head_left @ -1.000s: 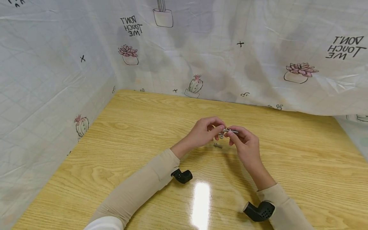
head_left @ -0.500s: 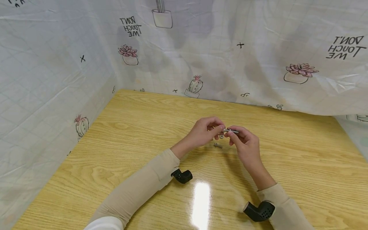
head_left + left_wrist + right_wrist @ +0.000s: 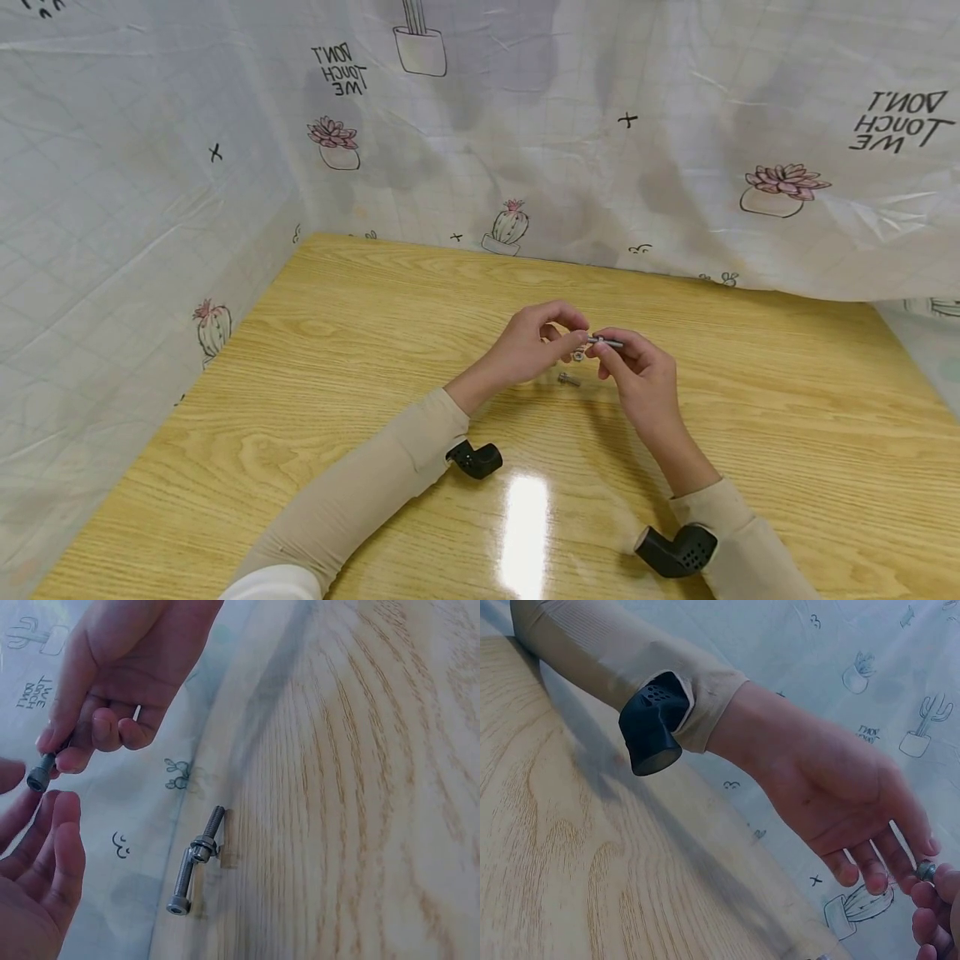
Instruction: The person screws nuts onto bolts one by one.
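A metal bolt (image 3: 611, 342) is held between both hands above the table. My right hand (image 3: 645, 375) pinches its shaft between thumb and index finger, with a small ring-like piece showing on the shaft at the thumb. The left wrist view shows the round socket head (image 3: 36, 778) facing my left hand (image 3: 532, 343). Thumb and index fingertip of the left hand lie on either side of that head, while its other fingers (image 3: 866, 874) are spread. Below the hands, one bolt (image 3: 568, 379) lies on the table beside another bolt (image 3: 208, 829) with rings by its head.
The wood-grain table (image 3: 360, 333) reaches back to a white sheet (image 3: 480, 125) printed with potted plants, which also hangs on the left. Black angled devices stick out of the left cuff (image 3: 474, 459) and the right cuff (image 3: 677, 551).
The left hand's index finger has lifted slightly and its thumb has shifted a little right over the bolt's end. The right hand and the bolts on the table have stayed put.
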`<action>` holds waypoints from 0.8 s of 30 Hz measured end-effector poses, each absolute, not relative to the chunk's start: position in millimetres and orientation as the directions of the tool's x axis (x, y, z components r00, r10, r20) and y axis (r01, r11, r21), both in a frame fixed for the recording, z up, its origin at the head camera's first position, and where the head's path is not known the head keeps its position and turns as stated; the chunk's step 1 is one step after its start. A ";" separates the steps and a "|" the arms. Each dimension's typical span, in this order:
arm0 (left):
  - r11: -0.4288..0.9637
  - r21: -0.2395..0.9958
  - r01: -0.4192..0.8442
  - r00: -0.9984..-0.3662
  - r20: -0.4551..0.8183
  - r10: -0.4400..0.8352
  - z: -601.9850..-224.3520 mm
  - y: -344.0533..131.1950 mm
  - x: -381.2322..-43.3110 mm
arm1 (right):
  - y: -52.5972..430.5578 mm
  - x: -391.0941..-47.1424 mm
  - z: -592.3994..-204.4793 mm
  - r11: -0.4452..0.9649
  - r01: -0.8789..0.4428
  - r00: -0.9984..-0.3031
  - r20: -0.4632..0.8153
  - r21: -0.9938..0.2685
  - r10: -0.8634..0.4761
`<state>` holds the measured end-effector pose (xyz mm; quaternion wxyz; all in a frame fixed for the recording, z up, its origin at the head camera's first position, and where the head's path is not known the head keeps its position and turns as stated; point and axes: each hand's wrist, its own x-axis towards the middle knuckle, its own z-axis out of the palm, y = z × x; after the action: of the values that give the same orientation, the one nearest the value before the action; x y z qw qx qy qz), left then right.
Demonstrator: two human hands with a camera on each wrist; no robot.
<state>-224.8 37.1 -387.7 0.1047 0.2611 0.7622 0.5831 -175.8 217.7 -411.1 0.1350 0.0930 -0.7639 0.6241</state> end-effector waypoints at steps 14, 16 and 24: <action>0.162 0.941 0.297 -0.819 0.164 0.550 -389.0 36.1 -225.5 | 216.1 -176.1 -411.1 0.190 -0.310 -0.947 0.320 -0.932 0.025; 0.170 0.941 0.292 -0.815 0.152 0.559 -389.2 36.2 -225.4 | 216.0 -176.3 -411.3 0.191 -0.312 -0.946 0.323 -0.931 0.026; 0.208 0.943 0.259 -0.845 0.117 0.522 -390.1 36.5 -225.5 | 215.0 -176.3 -412.3 0.195 -0.312 -0.946 0.323 -0.930 0.030</action>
<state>-225.5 36.5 -390.1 0.1143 0.2539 0.7688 0.5757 -176.3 215.0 -412.3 0.1361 0.0925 -0.7610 0.6275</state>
